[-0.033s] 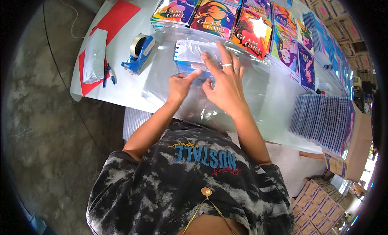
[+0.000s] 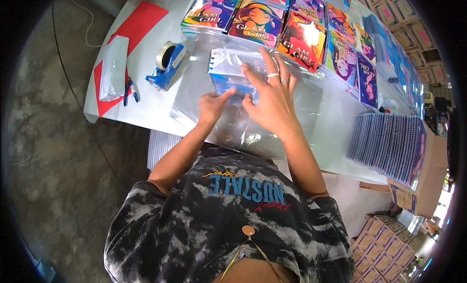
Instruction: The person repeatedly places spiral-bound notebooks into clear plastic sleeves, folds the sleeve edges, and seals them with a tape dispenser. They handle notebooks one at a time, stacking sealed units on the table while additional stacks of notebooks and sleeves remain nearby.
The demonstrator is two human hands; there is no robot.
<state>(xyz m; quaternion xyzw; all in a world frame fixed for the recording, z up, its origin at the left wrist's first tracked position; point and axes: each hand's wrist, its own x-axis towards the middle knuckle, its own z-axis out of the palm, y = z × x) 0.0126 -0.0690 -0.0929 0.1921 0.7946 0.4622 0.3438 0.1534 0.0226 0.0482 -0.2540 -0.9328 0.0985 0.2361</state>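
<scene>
A small stack of spiral notebooks [image 2: 224, 69], white and blue on top, lies under clear plastic [image 2: 253, 129] in front of me. My left hand [image 2: 212, 107] is at its near left corner, fingers curled and thumb pressed along the front edge, seemingly pinching the plastic. Spread over the right side of the stack is my right hand [image 2: 270, 95]. Its fingers reach toward the far edge, and rings show on two of them. The palm side of each hand is hidden.
A blue tape dispenser [image 2: 168, 66] stands to the left, near pens [image 2: 130, 91], a white wrapped bundle [image 2: 114, 69] and red sheets [image 2: 141, 25]. Colourful notebooks [image 2: 258, 21] line the far side. More spiral notebooks [image 2: 384, 144] and an open carton [image 2: 430, 173] are at the right.
My left hand and thumb have slid slightly toward me along the front edge. The right hand has hardly moved.
</scene>
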